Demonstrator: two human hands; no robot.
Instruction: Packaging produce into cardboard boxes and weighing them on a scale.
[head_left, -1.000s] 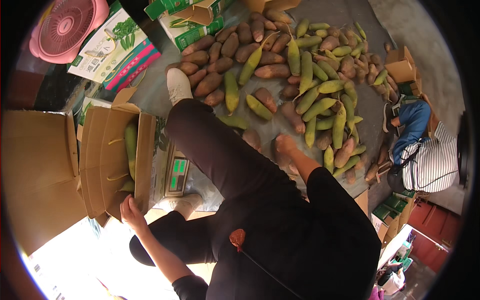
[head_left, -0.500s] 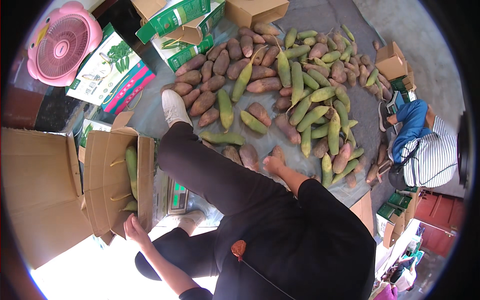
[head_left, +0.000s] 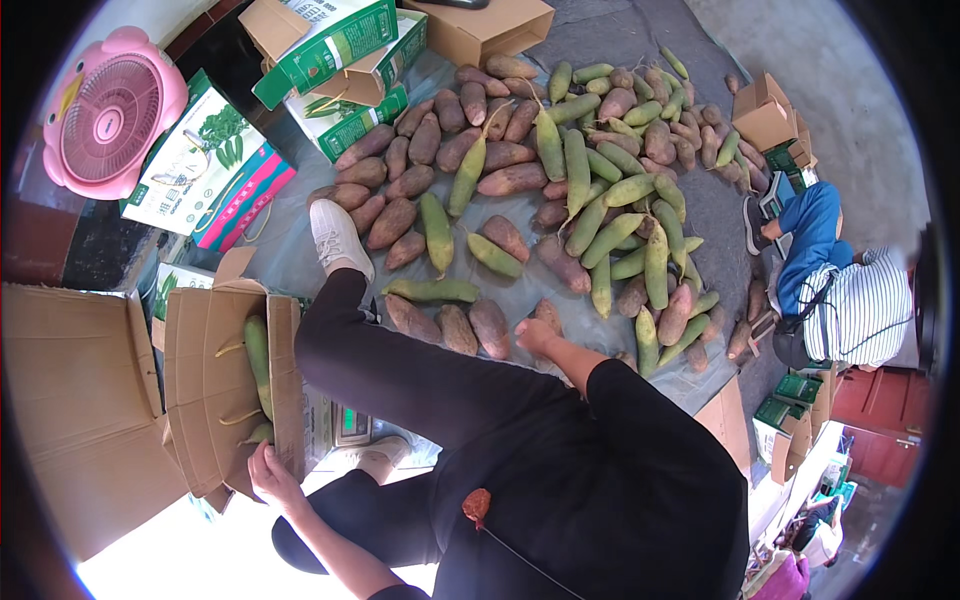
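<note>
At the lower left, my left hand (head_left: pixel 276 478) is closed at the near end of an open cardboard box (head_left: pixel 286 385), its fingertips on the rim. Long green radishes (head_left: pixel 259 365) lie inside the box. Beside the box, partly covered by it and my leg, is a scale (head_left: pixel 350 424) with a lit green display. My right hand (head_left: pixel 538 337) reaches down to the floor sheet, fingers closed around the near end of a reddish-brown root (head_left: pixel 547 313). In front of it spreads a large pile of green radishes (head_left: pixel 577 168) and reddish-brown roots (head_left: pixel 512 179).
A larger open carton (head_left: pixel 80 400) stands far left. Behind are a pink fan (head_left: pixel 108 120), a printed gift box (head_left: pixel 200 160) and green-and-white boxes (head_left: pixel 330 45). At right, a person in a striped top (head_left: pixel 860 305) sits near more boxes (head_left: pixel 790 425). My shoe (head_left: pixel 340 240) is beside the roots.
The view has shifted, so the pile and boxes appear slightly further left. Both hands keep nearly the same places, the left at the box and the right at the root.
</note>
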